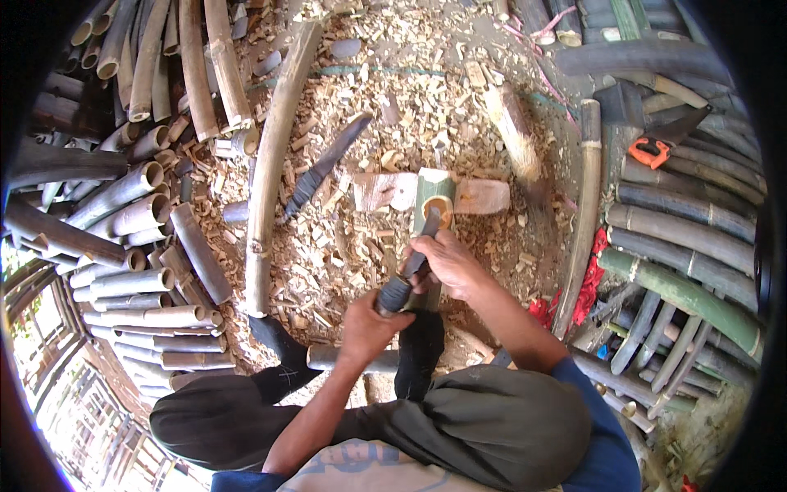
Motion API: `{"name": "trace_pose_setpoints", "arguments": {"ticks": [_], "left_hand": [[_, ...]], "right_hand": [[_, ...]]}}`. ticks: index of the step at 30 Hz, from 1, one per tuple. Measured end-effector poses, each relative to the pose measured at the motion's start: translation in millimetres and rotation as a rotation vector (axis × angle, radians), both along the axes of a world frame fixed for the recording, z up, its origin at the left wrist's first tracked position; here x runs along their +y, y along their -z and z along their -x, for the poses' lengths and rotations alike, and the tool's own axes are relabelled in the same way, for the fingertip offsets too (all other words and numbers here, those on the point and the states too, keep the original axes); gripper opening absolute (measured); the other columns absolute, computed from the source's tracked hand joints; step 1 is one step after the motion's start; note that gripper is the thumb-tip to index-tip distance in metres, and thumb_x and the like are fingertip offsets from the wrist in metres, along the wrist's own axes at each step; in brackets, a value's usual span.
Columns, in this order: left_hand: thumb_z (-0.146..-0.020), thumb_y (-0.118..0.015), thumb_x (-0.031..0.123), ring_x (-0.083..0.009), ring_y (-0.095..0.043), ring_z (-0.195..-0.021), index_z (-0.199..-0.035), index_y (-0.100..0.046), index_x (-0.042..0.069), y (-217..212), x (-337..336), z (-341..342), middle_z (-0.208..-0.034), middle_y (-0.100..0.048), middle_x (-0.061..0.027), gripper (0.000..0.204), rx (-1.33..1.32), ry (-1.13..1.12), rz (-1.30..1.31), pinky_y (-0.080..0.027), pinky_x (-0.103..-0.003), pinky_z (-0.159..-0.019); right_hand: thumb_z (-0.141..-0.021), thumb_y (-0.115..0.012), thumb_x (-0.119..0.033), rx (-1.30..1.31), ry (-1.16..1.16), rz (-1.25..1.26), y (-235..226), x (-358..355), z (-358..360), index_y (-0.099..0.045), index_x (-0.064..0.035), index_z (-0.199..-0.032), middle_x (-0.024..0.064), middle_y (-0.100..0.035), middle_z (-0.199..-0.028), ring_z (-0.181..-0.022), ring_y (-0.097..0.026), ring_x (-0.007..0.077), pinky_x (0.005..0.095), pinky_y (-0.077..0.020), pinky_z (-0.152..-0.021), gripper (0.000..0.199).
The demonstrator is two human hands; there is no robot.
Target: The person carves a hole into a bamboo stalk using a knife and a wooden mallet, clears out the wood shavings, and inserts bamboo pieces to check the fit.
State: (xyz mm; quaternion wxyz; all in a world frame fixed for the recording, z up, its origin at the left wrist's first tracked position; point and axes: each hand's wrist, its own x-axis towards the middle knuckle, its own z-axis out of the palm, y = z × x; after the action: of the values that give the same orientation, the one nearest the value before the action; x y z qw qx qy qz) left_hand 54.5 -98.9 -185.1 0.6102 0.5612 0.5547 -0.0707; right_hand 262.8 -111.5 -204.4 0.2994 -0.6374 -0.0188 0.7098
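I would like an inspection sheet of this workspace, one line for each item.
Surface: ground covered with wood chips; a flat wooden block lies under the work.
Job's things: green bamboo piece stands upright on the block, hollow end up; knife blade set on its rim.
Clutter: second knife on the chips; long pale bamboo pole beside it; orange-handled saw on the right stack.
Grippers: left hand wraps the knife handle; right hand rests on the blade's back.
Cables: pink string near the top.
Surroundings: stacked bamboo tubes left, dark poles right, red cloth.
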Motion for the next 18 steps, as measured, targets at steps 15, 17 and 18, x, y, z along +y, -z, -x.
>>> {"name": "trace_pose_setpoints", "arguments": {"ticks": [15,17,18], "left_hand": [[-0.081,-0.072,0.005,-0.0199,-0.066,-0.07,-0.085,-0.068,0.005,-90.8,113.7,-90.3,-0.075,-0.068,-0.0066,0.006,0.227,1.1,-1.225,-0.055,-0.037,-0.072],[-0.077,-0.078,0.009,-0.0243,-0.07,-0.073,-0.088,-0.07,0.005,-50.6,109.1,-36.7,-0.078,-0.069,-0.0104,0.014,0.181,0.725,-0.911,-0.056,-0.038,-0.065],[-0.075,-0.08,0.011,-0.0254,-0.071,-0.074,-0.089,-0.071,0.003,-48.4,96.9,-22.9,-0.079,-0.071,-0.0124,0.018,0.22,0.504,-0.553,-0.056,-0.039,-0.067]], "right_hand": [[-0.105,-0.053,-0.03,0.788,1.065,-0.229,8.1,0.7,23.9,-0.066,-0.0084,-0.108,0.007,-0.074,-0.102,-0.078,-0.069,0.0196,0.0364,-0.0566,-0.067,0.026],[-0.103,-0.057,-0.026,0.536,0.905,-0.228,14.7,1.2,31.1,-0.066,-0.0052,-0.102,0.0094,-0.073,-0.094,-0.074,-0.067,0.015,0.0329,-0.056,-0.058,0.023],[-0.103,-0.055,-0.024,0.379,0.694,-0.202,3.8,9.8,26.6,-0.066,-0.0039,-0.103,0.0106,-0.074,-0.094,-0.07,-0.066,0.0144,0.0325,-0.0578,-0.056,0.023]]}}
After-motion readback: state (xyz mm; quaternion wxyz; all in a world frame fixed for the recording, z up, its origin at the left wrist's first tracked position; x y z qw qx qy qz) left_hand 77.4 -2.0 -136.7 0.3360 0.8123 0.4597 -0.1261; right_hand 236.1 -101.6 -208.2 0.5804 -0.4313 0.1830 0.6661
